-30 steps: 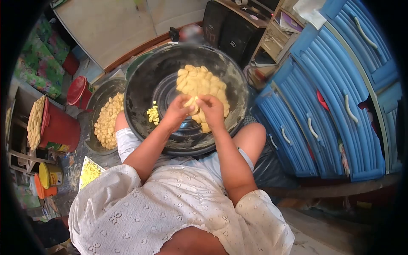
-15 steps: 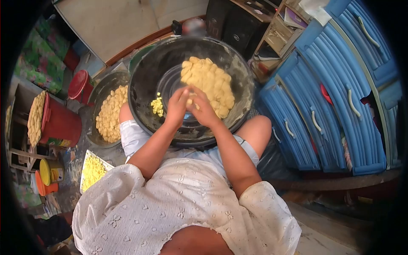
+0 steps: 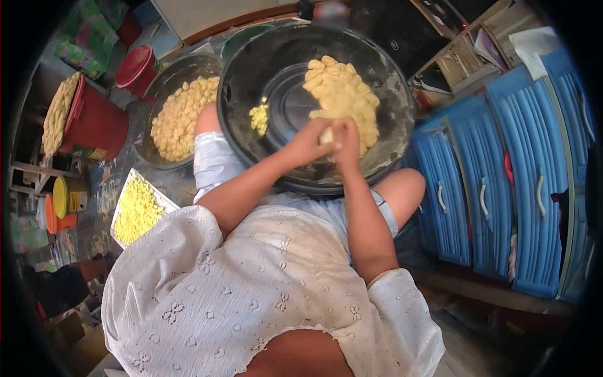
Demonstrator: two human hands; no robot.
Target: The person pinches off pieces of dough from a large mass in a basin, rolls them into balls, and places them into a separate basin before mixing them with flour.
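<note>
Over the near side of a large black basin (image 3: 230, 141), my two hands meet around a small piece of dough (image 3: 326, 136). My left hand (image 3: 306, 146) is closed on it from the left. Pressed against its other side is my right hand (image 3: 346, 139), with the fingers curled. Just beyond them, a big pale yellow mass of lumpy dough (image 3: 344, 94) lies on the right of the basin floor. A little heap of yellow cubes (image 3: 258, 118) sits on the left of that floor. My fingers partly hide the piece.
To the left, a second basin (image 3: 143, 135) holds many dough balls (image 3: 182, 119). A white tray (image 3: 168, 204) of yellow bits stands near my left knee. Red buckets (image 3: 100, 122) and a yellow tub (image 3: 69, 196) are farther left. Blue drawers (image 3: 483, 182) line the right side.
The view has shifted, so the basin appears higher and farther right. My hands have turned and come closer together around the small dough piece, nearer the dough mass.
</note>
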